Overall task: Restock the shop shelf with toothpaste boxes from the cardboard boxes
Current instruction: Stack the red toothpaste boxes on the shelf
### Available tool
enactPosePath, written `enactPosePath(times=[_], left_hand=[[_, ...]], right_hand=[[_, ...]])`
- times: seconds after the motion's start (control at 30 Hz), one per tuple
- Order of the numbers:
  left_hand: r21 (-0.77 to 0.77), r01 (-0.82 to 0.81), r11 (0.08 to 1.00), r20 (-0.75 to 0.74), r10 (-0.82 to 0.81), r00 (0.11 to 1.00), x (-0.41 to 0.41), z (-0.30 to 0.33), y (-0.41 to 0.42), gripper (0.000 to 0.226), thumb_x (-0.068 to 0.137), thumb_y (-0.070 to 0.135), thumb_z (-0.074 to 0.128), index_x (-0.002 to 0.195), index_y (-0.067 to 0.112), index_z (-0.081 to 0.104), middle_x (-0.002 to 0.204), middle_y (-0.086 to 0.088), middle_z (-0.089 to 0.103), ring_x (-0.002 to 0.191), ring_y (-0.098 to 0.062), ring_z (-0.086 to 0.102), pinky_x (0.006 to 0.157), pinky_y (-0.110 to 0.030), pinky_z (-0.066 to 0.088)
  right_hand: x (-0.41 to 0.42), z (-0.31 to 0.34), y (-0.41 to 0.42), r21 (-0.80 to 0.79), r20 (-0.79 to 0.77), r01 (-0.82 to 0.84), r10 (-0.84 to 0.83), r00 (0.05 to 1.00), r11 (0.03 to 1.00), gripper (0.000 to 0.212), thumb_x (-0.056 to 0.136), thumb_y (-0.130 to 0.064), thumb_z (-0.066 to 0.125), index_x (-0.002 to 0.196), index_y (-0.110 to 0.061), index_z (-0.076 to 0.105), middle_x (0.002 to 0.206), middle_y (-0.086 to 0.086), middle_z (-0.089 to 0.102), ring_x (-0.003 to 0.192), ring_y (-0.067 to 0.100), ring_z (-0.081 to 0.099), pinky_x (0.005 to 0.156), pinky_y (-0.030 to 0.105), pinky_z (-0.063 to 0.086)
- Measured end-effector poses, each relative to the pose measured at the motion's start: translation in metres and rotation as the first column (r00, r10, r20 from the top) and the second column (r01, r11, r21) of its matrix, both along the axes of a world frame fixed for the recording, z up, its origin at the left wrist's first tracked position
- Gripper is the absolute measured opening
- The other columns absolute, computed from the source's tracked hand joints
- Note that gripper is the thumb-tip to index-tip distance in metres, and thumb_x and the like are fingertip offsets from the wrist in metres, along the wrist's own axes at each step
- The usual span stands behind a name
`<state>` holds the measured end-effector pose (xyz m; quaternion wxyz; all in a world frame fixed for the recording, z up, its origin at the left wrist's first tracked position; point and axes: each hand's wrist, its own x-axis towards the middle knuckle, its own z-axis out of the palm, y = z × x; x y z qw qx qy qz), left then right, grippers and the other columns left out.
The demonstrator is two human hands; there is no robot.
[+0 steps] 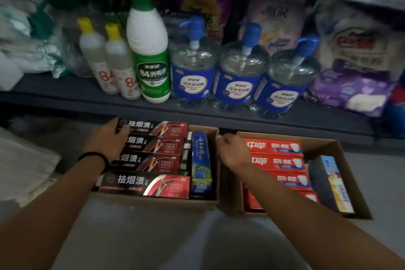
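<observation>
Two open cardboard boxes sit on the floor under the dark shelf [109, 99]. The left cardboard box [153, 203] holds several black-and-red toothpaste boxes lying flat, plus a blue one [200, 160] along its right side. My left hand [105, 141] grips the left end of the farthest black-and-red toothpaste box [157, 127]. The right cardboard box [317, 146] holds red toothpaste boxes [274, 146] and dark and yellow-blue boxes [335, 184]. My right hand [233, 153] hovers with curled fingers over that box's far left corner, beside the red boxes; what it holds is unclear.
The shelf above carries two small yellow-capped bottles, a tall green-capped disinfectant bottle [151, 55], three blue pump bottles [238, 76] and tissue packs [350, 72]. White plastic bags [24, 171] lie on the floor at the left. Grey floor lies in front of the boxes.
</observation>
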<state>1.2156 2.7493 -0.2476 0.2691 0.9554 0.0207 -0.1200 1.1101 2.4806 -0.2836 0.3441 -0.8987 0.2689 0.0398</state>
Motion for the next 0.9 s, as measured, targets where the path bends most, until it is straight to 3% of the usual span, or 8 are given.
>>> enactPosePath(times=[0.13, 0.23, 0.33, 0.4, 0.53, 0.77, 0.9], left_hand=[[0.162, 0.34, 0.926, 0.11, -0.359, 0.927, -0.029, 0.053, -0.064, 0.051, 0.091, 0.036, 0.055, 0.137, 0.014, 0.048, 0.136, -0.013, 0.053, 0.122, -0.03, 0.051, 0.1, -0.037, 0.042], [0.251, 0.543, 0.801, 0.173, -0.589, 0.789, -0.067, 0.087, -0.12, 0.05, 0.087, 0.04, 0.056, 0.133, 0.021, 0.051, 0.131, -0.007, 0.057, 0.118, -0.026, 0.053, 0.093, -0.036, 0.047], [0.395, 0.65, 0.649, 0.12, -0.738, 0.664, -0.096, 0.109, -0.167, 0.051, 0.085, 0.043, 0.057, 0.129, 0.02, 0.049, 0.128, -0.006, 0.057, 0.117, -0.025, 0.05, 0.091, -0.036, 0.046], [0.449, 0.661, 0.601, 0.078, -0.763, 0.642, -0.111, 0.116, -0.192, 0.051, 0.085, 0.046, 0.057, 0.128, 0.019, 0.049, 0.124, -0.007, 0.057, 0.116, -0.025, 0.05, 0.089, -0.036, 0.045], [0.477, 0.648, 0.594, 0.041, -0.751, 0.659, -0.127, 0.109, -0.235, 0.061, 0.084, 0.048, 0.059, 0.135, 0.019, 0.043, 0.128, -0.006, 0.054, 0.12, -0.023, 0.047, 0.093, -0.038, 0.045], [0.436, 0.676, 0.594, -0.019, -0.745, 0.667, -0.136, 0.075, -0.281, 0.064, 0.083, 0.047, 0.063, 0.138, 0.024, 0.041, 0.134, -0.002, 0.052, 0.123, -0.022, 0.045, 0.097, -0.039, 0.043], [0.362, 0.736, 0.572, -0.031, -0.782, 0.623, -0.127, 0.046, -0.294, 0.055, 0.081, 0.047, 0.063, 0.131, 0.029, 0.046, 0.125, 0.002, 0.056, 0.117, -0.019, 0.048, 0.096, -0.037, 0.044]], right_hand=[[-0.017, 0.05, -0.027, -0.222, -0.04, -0.263, 0.26, 0.965, 0.939, 0.025, 0.094, -0.033, 0.05, 0.107, -0.014, 0.061, 0.103, 0.012, 0.069, 0.098, 0.032, 0.063, 0.073, 0.034, 0.047], [-0.041, 0.084, -0.049, -0.372, -0.156, -0.41, 0.379, 0.912, 0.833, 0.034, 0.094, -0.035, 0.051, 0.122, -0.016, 0.052, 0.113, 0.012, 0.064, 0.106, 0.033, 0.059, 0.079, 0.036, 0.047], [-0.062, 0.111, -0.068, -0.484, -0.235, -0.503, 0.447, 0.863, 0.716, 0.042, 0.094, -0.037, 0.05, 0.128, -0.014, 0.045, 0.119, 0.013, 0.06, 0.11, 0.033, 0.057, 0.083, 0.04, 0.046], [-0.071, 0.12, -0.083, -0.531, -0.273, -0.546, 0.479, 0.835, 0.649, 0.045, 0.093, -0.037, 0.052, 0.13, -0.013, 0.042, 0.121, 0.012, 0.06, 0.11, 0.032, 0.057, 0.083, 0.04, 0.046], [-0.087, 0.121, -0.12, -0.573, -0.307, -0.597, 0.529, 0.791, 0.561, 0.05, 0.092, -0.039, 0.054, 0.132, -0.013, 0.04, 0.122, 0.01, 0.059, 0.111, 0.029, 0.057, 0.086, 0.039, 0.044], [-0.102, 0.113, -0.193, -0.585, -0.314, -0.616, 0.553, 0.772, 0.528, 0.049, 0.09, -0.04, 0.056, 0.13, -0.016, 0.041, 0.117, 0.009, 0.062, 0.105, 0.029, 0.06, 0.079, 0.035, 0.044], [-0.098, 0.092, -0.219, -0.541, -0.279, -0.616, 0.568, 0.774, 0.573, 0.047, 0.089, -0.049, 0.056, 0.123, -0.018, 0.046, 0.113, 0.005, 0.064, 0.098, 0.024, 0.062, 0.076, 0.032, 0.044]])
